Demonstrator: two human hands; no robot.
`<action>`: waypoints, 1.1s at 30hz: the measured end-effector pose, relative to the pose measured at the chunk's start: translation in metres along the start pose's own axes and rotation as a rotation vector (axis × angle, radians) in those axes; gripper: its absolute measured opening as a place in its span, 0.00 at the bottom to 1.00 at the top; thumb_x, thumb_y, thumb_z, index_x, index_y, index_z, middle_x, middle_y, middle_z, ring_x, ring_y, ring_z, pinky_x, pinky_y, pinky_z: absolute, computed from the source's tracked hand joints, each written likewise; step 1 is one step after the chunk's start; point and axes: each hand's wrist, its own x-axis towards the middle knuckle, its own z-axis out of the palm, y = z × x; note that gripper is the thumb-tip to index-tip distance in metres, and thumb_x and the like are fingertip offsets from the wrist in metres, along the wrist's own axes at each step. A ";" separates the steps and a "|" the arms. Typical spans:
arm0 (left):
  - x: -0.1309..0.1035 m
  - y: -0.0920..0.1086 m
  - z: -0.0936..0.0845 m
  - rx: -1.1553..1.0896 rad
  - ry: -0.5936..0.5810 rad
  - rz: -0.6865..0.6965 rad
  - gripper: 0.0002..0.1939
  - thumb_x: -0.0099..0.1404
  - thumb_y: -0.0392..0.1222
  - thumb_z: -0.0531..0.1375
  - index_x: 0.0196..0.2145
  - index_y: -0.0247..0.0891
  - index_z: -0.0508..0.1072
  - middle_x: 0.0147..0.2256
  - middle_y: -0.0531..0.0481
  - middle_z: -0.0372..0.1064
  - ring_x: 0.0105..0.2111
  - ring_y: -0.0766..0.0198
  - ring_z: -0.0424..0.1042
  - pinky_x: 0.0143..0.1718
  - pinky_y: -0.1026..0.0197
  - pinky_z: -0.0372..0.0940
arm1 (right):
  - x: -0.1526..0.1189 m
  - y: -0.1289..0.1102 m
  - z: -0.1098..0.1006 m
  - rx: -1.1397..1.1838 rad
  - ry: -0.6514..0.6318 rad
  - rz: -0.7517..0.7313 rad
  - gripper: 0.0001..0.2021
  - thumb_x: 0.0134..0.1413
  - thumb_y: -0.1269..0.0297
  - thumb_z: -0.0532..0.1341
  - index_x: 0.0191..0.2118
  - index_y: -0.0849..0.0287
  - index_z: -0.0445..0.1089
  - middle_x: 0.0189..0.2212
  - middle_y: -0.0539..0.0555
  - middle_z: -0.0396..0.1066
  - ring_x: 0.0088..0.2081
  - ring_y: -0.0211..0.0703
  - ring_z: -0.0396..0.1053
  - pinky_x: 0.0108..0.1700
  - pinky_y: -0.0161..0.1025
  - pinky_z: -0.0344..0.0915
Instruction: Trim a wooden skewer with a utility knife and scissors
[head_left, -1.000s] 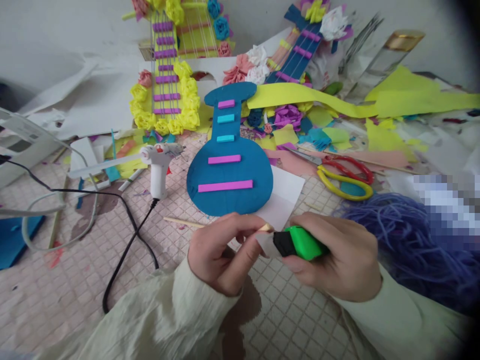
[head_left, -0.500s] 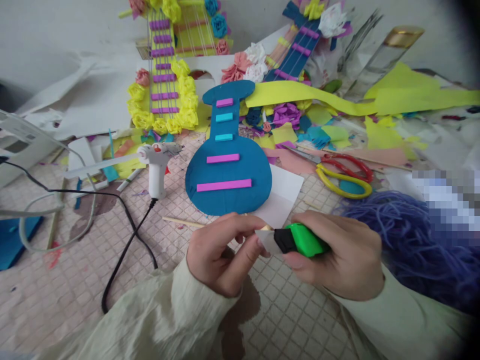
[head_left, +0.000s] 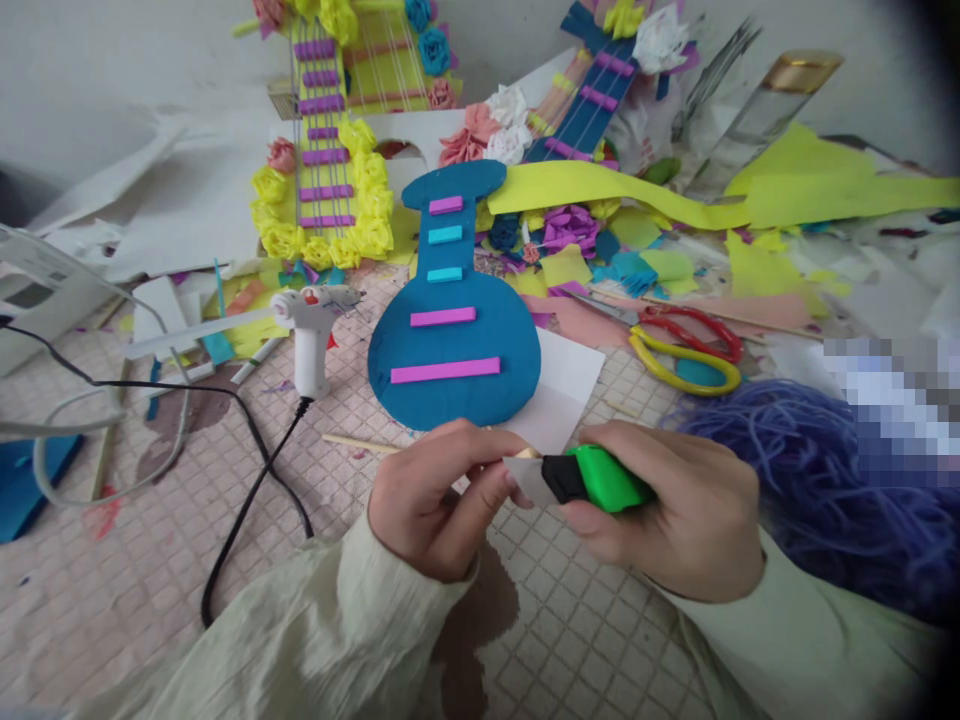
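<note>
Wooden stick (head_left: 529, 454) is pinched in the left hand (head_left: 439, 495), its tip at the blade of a green utility knife (head_left: 604, 478) gripped by the right hand (head_left: 686, 515), near the blue guitar cutout (head_left: 457, 342) on the table (head_left: 559, 620).

A plain, pale grey wall (head_left: 495, 45) rises behind the surface (head_left: 97, 620), spanning its far side. The surface wears a pinkish-beige covering with a diamond grid, broken by uneven brown patches (head_left: 480, 610), one in the near middle of the surface, another towards its left. Soft, dull light falls fairly evenly over the surface. Beyond its far left, a dark shape (head_left: 9, 195) is too dim to identify.
</note>
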 end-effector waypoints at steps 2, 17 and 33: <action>0.000 0.000 0.000 -0.006 0.003 -0.001 0.06 0.60 0.33 0.52 0.33 0.38 0.69 0.21 0.51 0.69 0.21 0.68 0.64 0.21 0.66 0.60 | 0.000 0.000 0.000 -0.010 0.004 -0.001 0.19 0.51 0.48 0.50 0.20 0.57 0.60 0.11 0.46 0.62 0.13 0.33 0.61 0.15 0.31 0.55; -0.008 -0.005 0.002 -0.044 0.033 -0.037 0.07 0.61 0.35 0.53 0.36 0.38 0.70 0.21 0.52 0.69 0.20 0.68 0.64 0.22 0.64 0.61 | 0.001 0.001 0.000 0.001 -0.001 0.001 0.19 0.51 0.49 0.51 0.19 0.57 0.60 0.12 0.47 0.63 0.14 0.32 0.61 0.16 0.31 0.56; -0.003 -0.002 -0.002 0.007 -0.006 -0.006 0.07 0.59 0.32 0.54 0.34 0.37 0.70 0.21 0.51 0.69 0.21 0.68 0.64 0.21 0.66 0.60 | -0.001 0.000 -0.001 -0.062 0.026 -0.007 0.19 0.51 0.48 0.50 0.20 0.58 0.61 0.12 0.48 0.64 0.14 0.32 0.61 0.16 0.31 0.56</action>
